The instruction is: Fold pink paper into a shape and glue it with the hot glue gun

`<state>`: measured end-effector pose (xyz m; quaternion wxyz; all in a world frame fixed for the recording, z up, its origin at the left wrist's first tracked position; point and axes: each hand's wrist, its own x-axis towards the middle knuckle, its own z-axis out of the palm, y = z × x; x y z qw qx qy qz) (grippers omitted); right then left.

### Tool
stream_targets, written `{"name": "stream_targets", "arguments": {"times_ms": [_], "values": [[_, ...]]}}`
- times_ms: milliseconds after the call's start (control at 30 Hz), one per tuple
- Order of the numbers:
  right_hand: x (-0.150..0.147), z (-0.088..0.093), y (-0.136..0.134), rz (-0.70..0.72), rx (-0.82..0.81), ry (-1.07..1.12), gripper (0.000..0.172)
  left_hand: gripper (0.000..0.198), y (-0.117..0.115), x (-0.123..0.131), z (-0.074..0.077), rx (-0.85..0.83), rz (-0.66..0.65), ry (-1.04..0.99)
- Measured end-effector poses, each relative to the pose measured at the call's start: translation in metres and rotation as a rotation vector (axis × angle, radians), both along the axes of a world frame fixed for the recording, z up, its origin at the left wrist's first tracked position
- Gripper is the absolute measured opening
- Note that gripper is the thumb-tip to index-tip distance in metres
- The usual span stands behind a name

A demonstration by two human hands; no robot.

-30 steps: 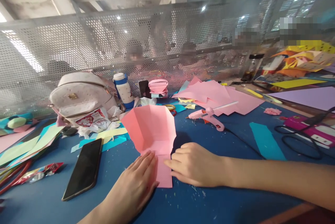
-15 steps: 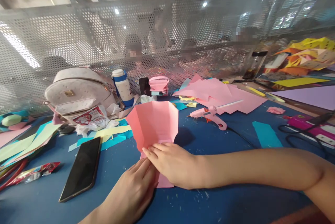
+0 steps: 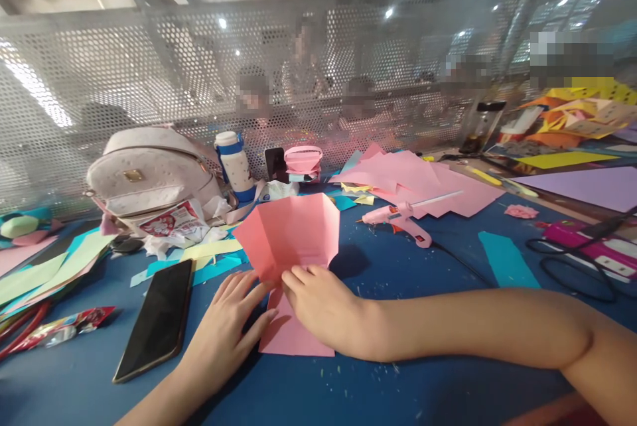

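A folded sheet of pink paper (image 3: 298, 229) stands in front of me, its creased upper part upright and facing me. Its lower flap (image 3: 301, 340) lies flat on the blue table. My right hand (image 3: 323, 306) presses on the paper near the fold, fingers laid flat across it and covering part of the crease. At the paper's left side is my left hand (image 3: 233, 316), open, with thumb apart from the fingers. Its fingertips are at the paper's left edge; whether they press on it I cannot tell.
A pink glue gun (image 3: 398, 219) with a cord lies right of the paper, before a stack of pink sheets (image 3: 413, 177). On the left are a black phone (image 3: 156, 320), a white backpack (image 3: 149, 180) and a water bottle (image 3: 235, 167). A perforated metal screen (image 3: 189, 68) stands behind.
My left hand has moved left and up, away from the right hand, and its fingers have spread. More of the lower flap shows, and the paper's left side has swung outward.
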<state>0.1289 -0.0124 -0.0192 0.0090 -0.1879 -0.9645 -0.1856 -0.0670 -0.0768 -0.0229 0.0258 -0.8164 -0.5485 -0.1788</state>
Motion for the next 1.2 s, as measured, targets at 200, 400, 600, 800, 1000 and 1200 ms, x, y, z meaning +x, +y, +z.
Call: {"name": "stream_targets", "arguments": {"times_ms": [200,400,600,800,1000,1200], "values": [[-0.004,-0.003,0.003,-0.019,0.043,0.046,0.021,0.044,0.0,-0.001,-0.015,0.067,-0.051,0.005],[-0.008,-0.006,-0.001,-0.034,0.066,-0.011,0.018,0.051,-0.002,0.0,-0.022,0.044,-0.094,0.107],[-0.008,-0.013,-0.004,-0.019,0.069,0.023,0.013,0.056,0.001,0.002,-0.024,-0.023,-0.096,0.172],[-0.007,-0.012,-0.006,-0.036,0.067,0.072,0.013,0.057,0.003,0.004,-0.014,-0.099,-0.118,0.162],[-0.006,-0.008,-0.006,-0.038,0.074,0.059,0.013,0.055,0.003,0.003,-0.009,-0.087,-0.157,0.206],[-0.007,-0.008,-0.004,-0.04,0.071,0.042,0.014,0.06,-0.003,0.01,-0.013,0.118,-0.077,0.255]]}}
